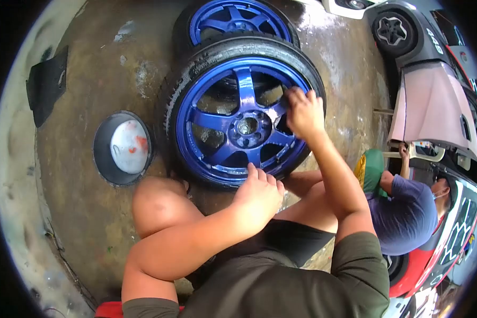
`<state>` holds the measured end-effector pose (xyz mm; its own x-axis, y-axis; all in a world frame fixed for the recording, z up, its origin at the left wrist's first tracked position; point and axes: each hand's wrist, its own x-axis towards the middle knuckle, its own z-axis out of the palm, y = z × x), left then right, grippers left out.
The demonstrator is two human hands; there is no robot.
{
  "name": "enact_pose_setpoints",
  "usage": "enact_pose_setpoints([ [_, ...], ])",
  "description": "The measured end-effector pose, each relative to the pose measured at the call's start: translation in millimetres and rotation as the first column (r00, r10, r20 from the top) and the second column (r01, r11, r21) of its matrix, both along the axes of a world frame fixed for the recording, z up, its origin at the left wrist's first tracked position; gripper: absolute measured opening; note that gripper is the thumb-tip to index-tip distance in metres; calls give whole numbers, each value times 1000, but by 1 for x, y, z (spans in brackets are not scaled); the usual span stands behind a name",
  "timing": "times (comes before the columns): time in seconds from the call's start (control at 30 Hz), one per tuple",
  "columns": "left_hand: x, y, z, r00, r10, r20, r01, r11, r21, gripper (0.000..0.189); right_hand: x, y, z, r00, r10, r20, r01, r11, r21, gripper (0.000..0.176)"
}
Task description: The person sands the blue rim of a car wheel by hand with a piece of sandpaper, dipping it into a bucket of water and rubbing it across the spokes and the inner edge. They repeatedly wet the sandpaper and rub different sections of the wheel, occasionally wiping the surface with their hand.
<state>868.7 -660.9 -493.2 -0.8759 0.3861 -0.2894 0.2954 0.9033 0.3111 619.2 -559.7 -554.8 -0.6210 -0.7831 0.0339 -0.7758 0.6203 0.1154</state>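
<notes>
A blue multi-spoke wheel with a black tyre stands in front of me, wet in places. My left hand rests at the rim's near edge, its fingers curled over the lower lip; whether it holds anything is hidden. On the right side of the rim is my right hand, its fingers bent against the inner edge by a spoke. Something small and dark shows at its fingertips, too blurred to name.
Behind stands a second blue wheel. A dark bucket with whitish liquid is at left, near a black mat. At right, a co-worker is beside a pink panel and cars.
</notes>
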Motion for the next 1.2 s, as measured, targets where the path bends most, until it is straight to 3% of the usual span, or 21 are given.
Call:
enact_pose_setpoints([
  [0.03, 0, 0, 2, 1000, 5, -9, -5, 1000, -12, 74, -7, 1, -3, 997, -17, -72, 12, 998, -68, 51],
  [0.07, -2, -2, 4, 999, 17, -28, -18, 999, -30, 74, 13, -7, 8, 998, -62, 17, 60, 992, 109, 50],
  [0.1, -5, -4, 5, 1000, 12, -13, -13, 1000, -16, 74, 24, 1, -13, 996, 89, -1, -88, 992, 90, 50],
  [0.17, -7, -5, 5, 1000, -4, 30, 3, 1000, 20, 73, 32, 1, -5, 988, 155, 17, -154, 988, -27, 49],
  [0.23, -1, -4, 0, 1000, 17, -13, -17, 1000, 12, 75, 2, -1, 6, 996, -81, -40, 78, 995, -55, 47],
  [0.27, 1, -4, 0, 999, 24, -36, -25, 1000, -16, 75, 1, 0, 2, 994, -72, -82, 65, 994, -84, 45],
  [0.3, 0, -5, 2, 997, 32, -68, -35, 998, -50, 75, 13, 0, -2, 997, -81, -1, 81, 996, -22, 46],
  [0.37, -4, -5, 5, 1000, 16, 1, -16, 1000, 4, 74, 40, 4, -5, 984, 175, 21, -174, 984, -35, 49],
  [0.4, -7, -5, 5, 1000, 18, -4, -18, 1000, 5, 74, 32, 5, -2, 985, 153, 80, -152, 988, -22, 52],
  [0.43, -5, -4, 4, 1000, 8, 8, -8, 1000, 13, 74, 19, -3, 7, 997, -13, 78, 8, 998, 63, 52],
  [0.5, -1, -1, 2, 1000, -1, -17, 1, 999, -33, 74, 3, -2, -1, 998, -40, -47, 35, 994, -106, 51],
  [0.53, -2, -2, 3, 999, -1, -41, -2, 998, -63, 73, 18, -9, 3, 998, -60, 23, 59, 995, 78, 51],
  [0.57, -6, -4, 4, 1000, 6, -25, -7, 1000, -29, 73, 37, -12, 1, 996, 28, 83, -45, 977, 207, 54],
  [0.63, -8, -2, 5, 1000, 3, 17, -4, 998, 56, 73, 57, -12, -16, 988, 132, 83, -126, 989, -78, 51],
  [0.7, -10, -1, 5, 1000, -3, -14, 3, 999, 42, 71, 38, -12, -20, 940, 57, 336, 66, 936, -345, 40],
  [0.8, -9, 2, 3, 999, -9, -42, 9, 1000, 3, 70, 31, -19, -3, 883, -5, 469, 326, 725, -606, 34],
  [0.9, -15, 5, 6, 999, -38, -17, 39, 998, 43, 67, 45, -24, -22, 882, -9, 471, 292, 795, -531, 35],
  [0.93, -16, 6, 6, 999, -50, -5, 51, 998, 45, 67, 53, -31, -26, 838, -104, 536, 353, 851, -388, 36],
  [1.03, -16, 10, 2, 999, -40, -31, 41, 999, 6, 64, 66, -54, -44, 828, -10, 561, 391, 727, -565, 39],
  [1.1, -14, 12, 2, 999, -33, -40, 33, 999, 13, 61, 56, -57, -40, 538, -71, 840, 645, 676, -356, 47],
  [1.2, -13, 6, 7, 999, -36, -14, 37, 998, 51, 56, 57, -53, -32, 594, -55, 802, 557, 747, -362, 52],
])
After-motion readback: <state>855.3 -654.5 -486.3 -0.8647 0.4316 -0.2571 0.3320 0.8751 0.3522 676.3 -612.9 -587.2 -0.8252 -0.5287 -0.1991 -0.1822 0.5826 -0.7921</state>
